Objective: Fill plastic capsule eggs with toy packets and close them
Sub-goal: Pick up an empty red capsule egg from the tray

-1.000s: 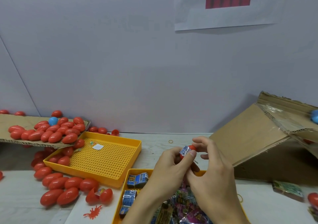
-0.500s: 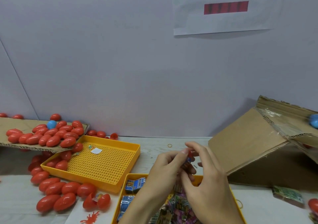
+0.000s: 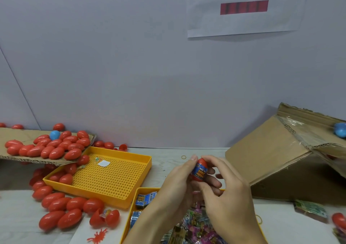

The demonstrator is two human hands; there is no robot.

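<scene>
Basically both hands, left [image 3: 176,183] & right [image 3: 224,193], pinch a red egg [image 3: 200,169] w/ blue packet. Egg's lower half hidden by fingers; can't tell if closed.

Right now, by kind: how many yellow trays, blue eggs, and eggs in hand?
Yellow trays: 2, perforated tray and packet tray
Blue eggs: 2, left blue egg and right blue egg
Eggs in hand: 1, red egg, gripped by left hand and right hand
Total: 5
</scene>
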